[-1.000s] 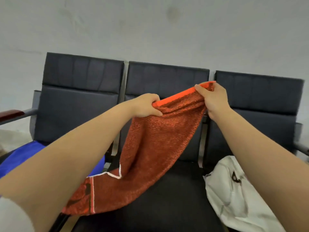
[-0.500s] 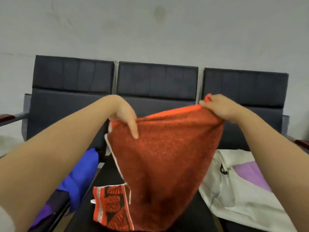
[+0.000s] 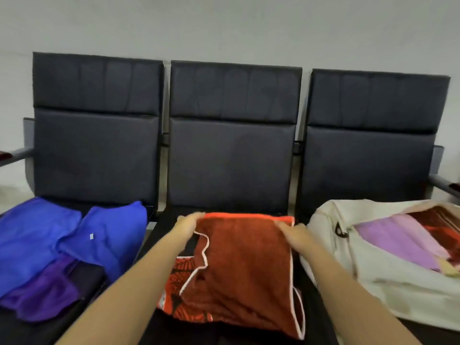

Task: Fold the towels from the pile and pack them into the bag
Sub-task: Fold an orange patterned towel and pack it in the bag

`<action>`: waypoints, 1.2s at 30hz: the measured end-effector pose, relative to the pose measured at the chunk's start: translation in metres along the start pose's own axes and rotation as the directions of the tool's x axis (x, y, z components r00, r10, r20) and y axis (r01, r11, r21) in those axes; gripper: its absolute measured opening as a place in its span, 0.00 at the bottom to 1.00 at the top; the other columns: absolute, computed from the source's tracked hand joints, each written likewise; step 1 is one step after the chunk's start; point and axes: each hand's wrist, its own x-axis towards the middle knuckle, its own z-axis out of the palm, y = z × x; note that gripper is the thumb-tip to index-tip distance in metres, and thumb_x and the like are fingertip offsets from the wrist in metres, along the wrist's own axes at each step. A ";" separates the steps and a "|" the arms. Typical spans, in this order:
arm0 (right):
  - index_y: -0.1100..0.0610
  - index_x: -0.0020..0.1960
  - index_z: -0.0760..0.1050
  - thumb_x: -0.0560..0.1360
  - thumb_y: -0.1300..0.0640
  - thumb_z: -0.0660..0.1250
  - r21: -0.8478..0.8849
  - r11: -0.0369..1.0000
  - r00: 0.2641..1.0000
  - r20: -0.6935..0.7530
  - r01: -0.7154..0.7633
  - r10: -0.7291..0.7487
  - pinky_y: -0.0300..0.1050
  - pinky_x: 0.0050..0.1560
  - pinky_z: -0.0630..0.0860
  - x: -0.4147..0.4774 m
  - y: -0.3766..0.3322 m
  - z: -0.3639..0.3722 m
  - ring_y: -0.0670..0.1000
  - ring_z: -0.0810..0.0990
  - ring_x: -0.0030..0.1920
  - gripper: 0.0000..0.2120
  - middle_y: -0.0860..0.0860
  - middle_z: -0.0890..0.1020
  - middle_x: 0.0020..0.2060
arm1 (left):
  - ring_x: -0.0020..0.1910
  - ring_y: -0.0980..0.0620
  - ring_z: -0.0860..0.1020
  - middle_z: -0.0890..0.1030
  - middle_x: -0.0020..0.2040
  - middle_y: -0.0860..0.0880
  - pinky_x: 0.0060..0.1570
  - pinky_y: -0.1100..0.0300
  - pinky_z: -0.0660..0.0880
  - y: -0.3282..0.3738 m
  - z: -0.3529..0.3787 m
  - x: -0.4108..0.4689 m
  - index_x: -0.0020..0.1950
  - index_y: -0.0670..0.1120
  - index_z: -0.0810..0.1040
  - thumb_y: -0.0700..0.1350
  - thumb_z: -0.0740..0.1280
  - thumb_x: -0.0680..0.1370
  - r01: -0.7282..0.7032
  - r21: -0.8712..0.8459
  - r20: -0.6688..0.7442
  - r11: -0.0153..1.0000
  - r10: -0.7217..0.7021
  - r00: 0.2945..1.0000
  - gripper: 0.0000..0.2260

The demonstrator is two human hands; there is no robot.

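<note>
My left hand [image 3: 189, 224] and right hand [image 3: 291, 234] each pinched a far corner of the rust-orange terry towel [image 3: 245, 265] (nubbly, white-piped).

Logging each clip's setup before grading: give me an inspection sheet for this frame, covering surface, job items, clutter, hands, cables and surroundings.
Surface: dark padded three-seat bench; work is on the middle seat.
Job's things: orange towel lies doubled over on the middle seat; blue towels and a purple towel piled on the left seat; cream bag open on the right seat, with a lilac towel and a red towel inside.
Clutter: nothing seen.
Hands: left hand pinches the orange towel's far left corner; right hand at its far right corner, grip blurred.
Cables: nothing seen.
Surroundings: plain pale wall behind the bench.
</note>
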 end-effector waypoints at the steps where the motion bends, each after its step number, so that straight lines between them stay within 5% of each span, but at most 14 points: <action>1: 0.61 0.72 0.67 0.72 0.32 0.64 -0.188 0.982 0.998 0.042 -0.033 0.042 0.44 0.60 0.71 -0.005 0.013 0.008 0.58 0.75 0.64 0.40 0.59 0.74 0.67 | 0.53 0.42 0.80 0.82 0.55 0.41 0.58 0.50 0.75 -0.018 0.002 -0.003 0.60 0.39 0.78 0.62 0.72 0.56 0.053 0.193 -0.022 0.980 -0.049 0.999 0.39; 4: 0.56 0.67 0.74 0.72 0.35 0.66 -0.507 0.861 0.956 0.266 0.030 0.123 0.38 0.52 0.70 -0.025 0.041 0.023 0.54 0.76 0.63 0.32 0.54 0.77 0.66 | 0.62 0.45 0.75 0.76 0.65 0.44 0.53 0.59 0.74 -0.047 0.006 -0.033 0.67 0.41 0.73 0.60 0.71 0.69 0.102 0.695 0.050 0.712 -0.189 0.981 0.33; 8: 0.54 0.65 0.74 0.70 0.42 0.73 -0.706 0.690 0.928 0.344 0.157 0.141 0.38 0.56 0.70 -0.035 0.053 0.029 0.52 0.76 0.62 0.28 0.51 0.78 0.61 | 0.63 0.43 0.74 0.72 0.68 0.46 0.59 0.50 0.74 -0.078 0.007 -0.030 0.71 0.45 0.65 0.54 0.79 0.64 0.085 0.826 0.118 0.558 -0.319 0.940 0.41; 11: 0.58 0.52 0.76 0.74 0.49 0.70 -0.821 0.532 0.950 0.299 0.207 0.092 0.41 0.49 0.72 -0.027 0.058 0.033 0.53 0.78 0.53 0.14 0.50 0.77 0.44 | 0.59 0.46 0.75 0.72 0.67 0.47 0.60 0.48 0.73 -0.079 0.003 -0.027 0.69 0.47 0.66 0.50 0.78 0.65 0.032 0.825 0.176 0.564 -0.312 0.934 0.36; 15: 0.57 0.61 0.74 0.82 0.54 0.54 -0.847 0.447 0.956 0.231 0.289 -0.179 0.44 0.59 0.70 -0.020 0.053 0.021 0.54 0.76 0.60 0.13 0.55 0.77 0.59 | 0.40 0.51 0.75 0.77 0.43 0.48 0.35 0.66 0.72 -0.060 -0.008 -0.032 0.48 0.45 0.73 0.43 0.70 0.75 -0.174 0.723 0.329 0.669 -0.111 0.938 0.07; 17: 0.48 0.48 0.73 0.82 0.54 0.45 -0.800 0.511 0.942 0.198 0.314 -0.270 0.46 0.59 0.69 -0.021 0.038 0.010 0.51 0.76 0.55 0.17 0.54 0.77 0.56 | 0.34 0.53 0.74 0.75 0.38 0.47 0.33 0.65 0.70 -0.047 -0.010 -0.037 0.44 0.45 0.73 0.43 0.65 0.79 -0.229 0.509 0.307 0.830 0.074 0.949 0.06; 20: 0.53 0.51 0.74 0.82 0.54 0.51 -0.334 0.931 0.989 0.075 0.145 -0.127 0.46 0.57 0.70 -0.020 -0.003 -0.008 0.43 0.79 0.48 0.13 0.52 0.78 0.50 | 0.38 0.49 0.77 0.77 0.40 0.42 0.38 0.58 0.77 -0.007 -0.008 -0.046 0.47 0.43 0.73 0.42 0.59 0.82 -0.233 0.084 0.124 0.969 0.222 0.967 0.07; 21: 0.56 0.47 0.73 0.83 0.53 0.54 -0.054 0.990 0.988 0.086 0.133 -0.128 0.47 0.49 0.73 -0.021 -0.017 -0.014 0.43 0.78 0.34 0.12 0.52 0.77 0.38 | 0.38 0.49 0.76 0.76 0.40 0.42 0.37 0.57 0.77 0.010 -0.009 -0.047 0.45 0.43 0.73 0.42 0.58 0.83 -0.256 -0.027 0.049 0.966 0.257 0.965 0.09; 23: 0.58 0.43 0.72 0.82 0.46 0.57 0.148 0.982 0.986 0.096 0.118 -0.133 0.45 0.37 0.74 -0.030 -0.037 -0.031 0.48 0.71 0.24 0.17 0.50 0.70 0.26 | 0.34 0.51 0.74 0.74 0.37 0.44 0.36 0.59 0.75 0.044 -0.012 -0.052 0.39 0.45 0.72 0.43 0.60 0.82 -0.306 -0.155 -0.035 0.939 0.304 0.952 0.11; 26: 0.58 0.53 0.73 0.77 0.38 0.61 -0.165 0.979 0.956 0.285 0.119 -0.068 0.47 0.42 0.78 -0.050 -0.046 -0.033 0.51 0.80 0.39 0.23 0.53 0.79 0.39 | 0.32 0.51 0.73 0.73 0.34 0.46 0.33 0.60 0.76 0.081 -0.012 -0.066 0.39 0.46 0.73 0.44 0.63 0.81 -0.354 -0.173 -0.023 0.919 0.356 0.934 0.10; 29: 0.55 0.67 0.70 0.73 0.31 0.61 -0.499 0.857 0.896 0.428 0.127 0.117 0.47 0.53 0.77 -0.074 -0.022 0.002 0.50 0.78 0.53 0.33 0.52 0.78 0.57 | 0.33 0.51 0.76 0.75 0.35 0.45 0.30 0.62 0.78 0.100 -0.004 -0.085 0.45 0.44 0.74 0.43 0.65 0.80 -0.394 -0.108 0.000 0.913 0.396 0.918 0.05; 31: 0.54 0.72 0.66 0.73 0.32 0.63 -0.500 0.853 0.897 0.431 0.151 0.094 0.39 0.41 0.74 -0.082 0.004 0.038 0.49 0.75 0.55 0.37 0.51 0.75 0.65 | 0.32 0.52 0.78 0.76 0.36 0.45 0.33 0.61 0.79 0.104 -0.001 -0.093 0.47 0.44 0.75 0.42 0.65 0.80 -0.391 -0.097 0.025 0.915 0.395 0.918 0.03; 33: 0.57 0.72 0.67 0.71 0.30 0.63 -0.464 0.875 0.912 0.405 0.137 0.071 0.36 0.33 0.70 -0.086 0.025 0.067 0.52 0.77 0.53 0.40 0.52 0.78 0.60 | 0.35 0.51 0.79 0.77 0.38 0.44 0.39 0.59 0.80 0.103 -0.001 -0.098 0.50 0.42 0.75 0.40 0.64 0.80 -0.374 -0.114 0.032 0.921 0.379 0.925 0.02; 36: 0.59 0.73 0.63 0.71 0.28 0.61 -0.395 0.918 0.871 0.439 -0.035 0.223 0.41 0.34 0.71 -0.100 0.034 0.094 0.54 0.78 0.49 0.44 0.58 0.78 0.61 | 0.38 0.50 0.78 0.78 0.39 0.43 0.39 0.59 0.79 0.100 -0.002 -0.104 0.52 0.40 0.74 0.38 0.63 0.80 -0.348 -0.148 0.009 0.926 0.353 0.936 0.03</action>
